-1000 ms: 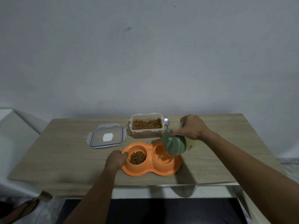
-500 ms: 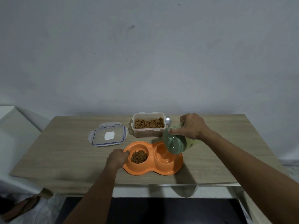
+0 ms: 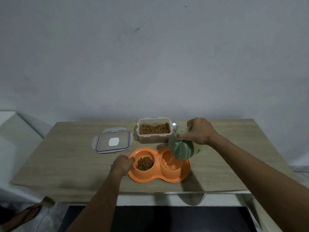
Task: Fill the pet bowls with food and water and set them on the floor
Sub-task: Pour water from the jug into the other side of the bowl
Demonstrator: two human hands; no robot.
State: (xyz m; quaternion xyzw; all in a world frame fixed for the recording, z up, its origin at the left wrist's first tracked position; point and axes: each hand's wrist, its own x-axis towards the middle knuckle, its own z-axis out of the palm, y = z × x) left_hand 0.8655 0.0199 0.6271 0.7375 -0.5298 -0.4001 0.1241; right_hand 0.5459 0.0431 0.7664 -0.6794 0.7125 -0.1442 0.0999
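On the wooden table [image 3: 66,164] under a grey wall, the orange plastic double pet bowl [image 3: 158,177] is sitting near the front edge — kibble in its left well. The right hand [image 3: 199,131], fingers wrapped around a tilted green jug [image 3: 181,148], is pouring water into the right well, while the left hand [image 3: 122,165] is gripping the rim. Next, I judge — righting the jug, then a level lift.

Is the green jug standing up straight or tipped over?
Tipped. The right hand holds the green jug on its side, mouth over the right well of the orange double bowl, where water shows.

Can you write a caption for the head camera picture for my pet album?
Right hand tips a green bottle over the orange double bowl; left hand steadies it.
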